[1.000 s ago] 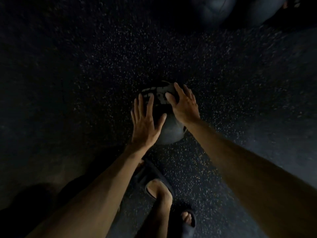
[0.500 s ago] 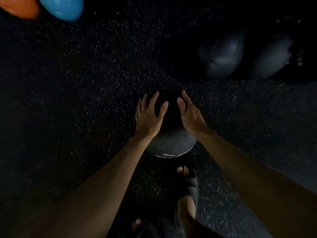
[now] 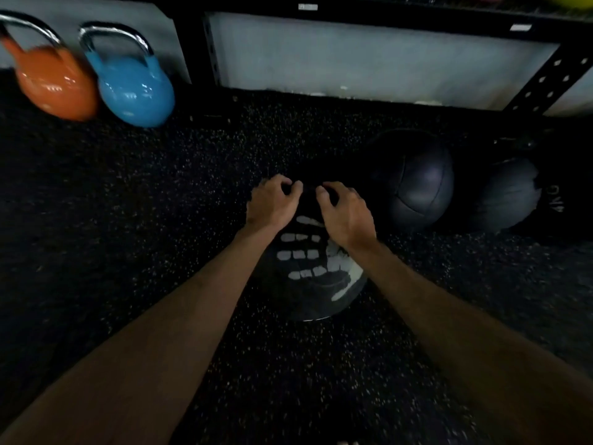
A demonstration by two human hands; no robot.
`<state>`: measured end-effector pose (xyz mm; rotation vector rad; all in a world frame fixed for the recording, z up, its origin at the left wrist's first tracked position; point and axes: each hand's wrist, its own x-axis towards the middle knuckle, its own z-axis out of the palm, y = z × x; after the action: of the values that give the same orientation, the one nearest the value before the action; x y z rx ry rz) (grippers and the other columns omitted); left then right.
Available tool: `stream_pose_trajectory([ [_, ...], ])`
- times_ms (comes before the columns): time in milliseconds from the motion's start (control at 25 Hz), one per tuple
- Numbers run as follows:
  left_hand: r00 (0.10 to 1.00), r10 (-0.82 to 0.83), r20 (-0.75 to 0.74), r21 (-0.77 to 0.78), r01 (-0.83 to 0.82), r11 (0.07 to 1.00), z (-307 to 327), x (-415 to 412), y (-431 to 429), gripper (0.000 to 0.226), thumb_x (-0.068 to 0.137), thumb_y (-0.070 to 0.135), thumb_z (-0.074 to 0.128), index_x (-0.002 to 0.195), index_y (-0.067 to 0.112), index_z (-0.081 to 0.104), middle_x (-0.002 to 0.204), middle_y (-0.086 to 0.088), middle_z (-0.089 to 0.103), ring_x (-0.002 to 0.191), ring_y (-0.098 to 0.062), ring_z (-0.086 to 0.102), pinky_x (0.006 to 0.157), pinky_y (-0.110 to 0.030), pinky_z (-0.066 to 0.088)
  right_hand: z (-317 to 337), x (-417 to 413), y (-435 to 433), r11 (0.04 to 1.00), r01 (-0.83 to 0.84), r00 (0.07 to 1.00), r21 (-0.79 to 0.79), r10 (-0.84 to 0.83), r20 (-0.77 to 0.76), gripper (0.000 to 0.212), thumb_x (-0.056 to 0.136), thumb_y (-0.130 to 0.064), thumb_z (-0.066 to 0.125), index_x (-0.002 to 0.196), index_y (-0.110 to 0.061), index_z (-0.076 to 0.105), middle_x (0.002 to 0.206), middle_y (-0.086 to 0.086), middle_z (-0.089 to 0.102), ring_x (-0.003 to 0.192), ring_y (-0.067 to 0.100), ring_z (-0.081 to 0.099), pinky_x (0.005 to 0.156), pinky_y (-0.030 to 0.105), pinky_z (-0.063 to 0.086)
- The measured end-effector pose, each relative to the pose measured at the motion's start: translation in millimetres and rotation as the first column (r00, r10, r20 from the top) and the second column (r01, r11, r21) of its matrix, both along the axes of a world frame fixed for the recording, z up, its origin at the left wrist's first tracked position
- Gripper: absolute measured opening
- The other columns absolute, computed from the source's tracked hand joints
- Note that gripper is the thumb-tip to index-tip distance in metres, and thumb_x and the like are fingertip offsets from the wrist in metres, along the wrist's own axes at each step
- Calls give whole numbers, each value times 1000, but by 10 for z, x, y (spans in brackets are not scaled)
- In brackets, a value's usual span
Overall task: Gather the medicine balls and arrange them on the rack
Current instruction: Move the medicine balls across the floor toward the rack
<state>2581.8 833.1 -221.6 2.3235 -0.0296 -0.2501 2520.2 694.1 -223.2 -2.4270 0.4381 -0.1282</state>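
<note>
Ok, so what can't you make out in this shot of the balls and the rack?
Head view: printed ball lettering, blurred and partly covered by the left hand and right hand.
Head view: rightmost ball, mostly lost in shadow.
Head view: rack shelves, cut off by the top edge.
Head view: orange kettlebell, motion-blurred, handle clipped by the left edge.

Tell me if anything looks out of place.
A dark ball and a second ball right of it lie on the floor by the rack, not on it. Left hand and right hand grip a printed ball. No damage shows.
</note>
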Motion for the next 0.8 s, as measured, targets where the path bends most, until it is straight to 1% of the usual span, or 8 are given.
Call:
stream_pose_trajectory([
  [80, 991, -57, 122, 13, 55, 998, -1, -24, 49, 47, 98, 53, 45, 132, 24, 58, 135, -8, 54, 125, -27, 50, 106, -48, 42, 60, 345, -16, 996, 41, 997, 74, -37, -64, 49, 96, -54, 40, 126, -22, 62, 123, 8, 65, 111, 29, 60, 88, 37, 48],
  [160, 966, -111, 235, 65, 98, 993, -63, -141, 110, 51, 99, 56, 41, 141, 29, 49, 144, -5, 46, 133, -26, 42, 112, -49, 35, 99, 588, -90, 984, 133, 988, 120, -122, -98, 41, 97, -43, 44, 115, -14, 66, 116, 12, 67, 106, 32, 62, 87, 38, 51],
  [280, 945, -126, 302, 99, 100, 990, -154, -150, 150, 55, 98, 62, 37, 147, 38, 40, 153, -2, 38, 141, -24, 33, 115, -51, 28, 84, 619, -130, 980, 150, 988, 129, -154, 17, 35, 101, -37, 42, 107, -11, 64, 111, 15, 67, 104, 35, 62, 90, 44, 52],
  [440, 985, -2, 175, 81, -13, 997, -40, 297, -32, 52, 97, 63, 39, 140, 37, 51, 142, -9, 49, 132, -32, 44, 110, -52, 35, -237, 150, -10, 992, 17, 957, -127, 21, 290, 47, 100, -50, 33, 138, -27, 51, 143, 3, 50, 133, 24, 44, 110, 45, 36],
  [520, 981, 55, 188, 94, -73, 993, 0, 429, -105, 51, 98, 60, 40, 136, 30, 55, 137, -12, 51, 129, -33, 46, 107, -51, 36, -294, 155, 8, 989, 40, 948, -139, 6, 318, 52, 99, -55, 29, 145, -35, 44, 151, -3, 42, 140, 19, 36, 113, 44, 31],
  [600, 946, 3, 324, 114, -42, 993, -95, 349, -127, 50, 99, 55, 41, 138, 26, 52, 142, -11, 48, 133, -31, 43, 111, -51, 34, -246, 366, -63, 995, 68, 963, -77, -45, 267, 50, 100, -56, 28, 145, -39, 44, 152, -4, 42, 141, 20, 36, 114, 48, 32],
  [680, 895, -100, 434, 121, 52, 991, -288, 111, -65, 57, 100, 55, 35, 150, 28, 37, 157, -10, 32, 147, -27, 26, 121, -50, 21, -162, 624, -198, 996, 89, 980, -18, -85, 179, 50, 100, -56, 27, 143, -39, 46, 150, 0, 46, 140, 25, 38, 113, 52, 33],
  [800, 899, -136, 416, 64, 121, 991, -481, -19, 113, 67, 98, 65, 23, 158, 37, 12, 168, -2, 5, 155, -20, 1, 124, -46, 9, -56, 984, -214, 991, 129, 990, 38, -131, 58, 52, 101, -56, 26, 140, -32, 51, 143, 9, 51, 134, 34, 43, 110, 56, 34],
])
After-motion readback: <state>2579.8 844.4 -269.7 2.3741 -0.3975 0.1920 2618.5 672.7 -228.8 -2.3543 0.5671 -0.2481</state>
